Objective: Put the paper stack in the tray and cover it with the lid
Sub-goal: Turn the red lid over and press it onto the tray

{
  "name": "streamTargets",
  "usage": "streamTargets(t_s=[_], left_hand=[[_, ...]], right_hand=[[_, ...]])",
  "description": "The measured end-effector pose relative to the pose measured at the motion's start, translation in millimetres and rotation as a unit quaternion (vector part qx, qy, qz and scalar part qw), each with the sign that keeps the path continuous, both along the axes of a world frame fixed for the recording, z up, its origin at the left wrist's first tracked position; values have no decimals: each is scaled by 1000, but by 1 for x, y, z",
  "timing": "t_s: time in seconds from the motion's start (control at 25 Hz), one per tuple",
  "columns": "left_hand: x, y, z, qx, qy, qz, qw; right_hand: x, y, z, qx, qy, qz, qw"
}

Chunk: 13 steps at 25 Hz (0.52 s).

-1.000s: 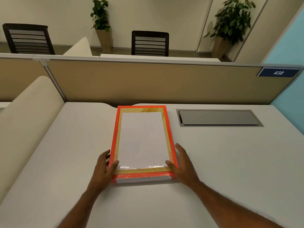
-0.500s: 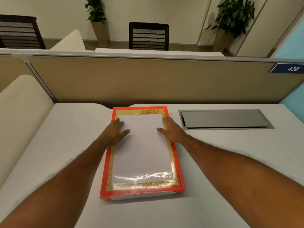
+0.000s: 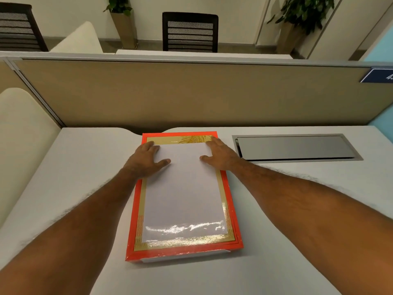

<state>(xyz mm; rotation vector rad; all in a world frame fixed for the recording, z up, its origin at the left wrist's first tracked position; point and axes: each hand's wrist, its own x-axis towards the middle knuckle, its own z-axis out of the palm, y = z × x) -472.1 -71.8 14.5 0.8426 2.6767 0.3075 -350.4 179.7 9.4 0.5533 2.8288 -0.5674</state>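
A red lid [image 3: 230, 201] with a gold border and a clear window lies flat on the white desk, long side pointing away from me. White paper [image 3: 185, 188] shows through the window. A white edge of the tray [image 3: 185, 258] peeks out under the lid's near side. My left hand [image 3: 146, 160] lies flat on the lid's far left corner with fingers spread. My right hand [image 3: 221, 156] lies flat on the far right corner, thumb on the window. Neither hand grips anything.
A grey metal cable hatch [image 3: 297, 147] is set into the desk [image 3: 297, 209] right of the lid. A tan partition [image 3: 191, 92] closes off the back. A cream cushioned divider [image 3: 21, 135] borders the left side.
Both hands have left the lid's near corners and moved to its far end, where they now rest flat. The lid has stayed in place on the tray.
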Motion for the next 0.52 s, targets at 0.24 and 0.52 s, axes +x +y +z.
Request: streamTargets(t_s=[0.24, 0.52], left_hand=[[31, -9, -3, -20, 46, -26, 998], [118, -68, -25, 83, 61, -36, 994]], right_hand=[[29, -21, 6, 25, 32, 30, 999], [137, -59, -22, -13, 104, 27, 994]])
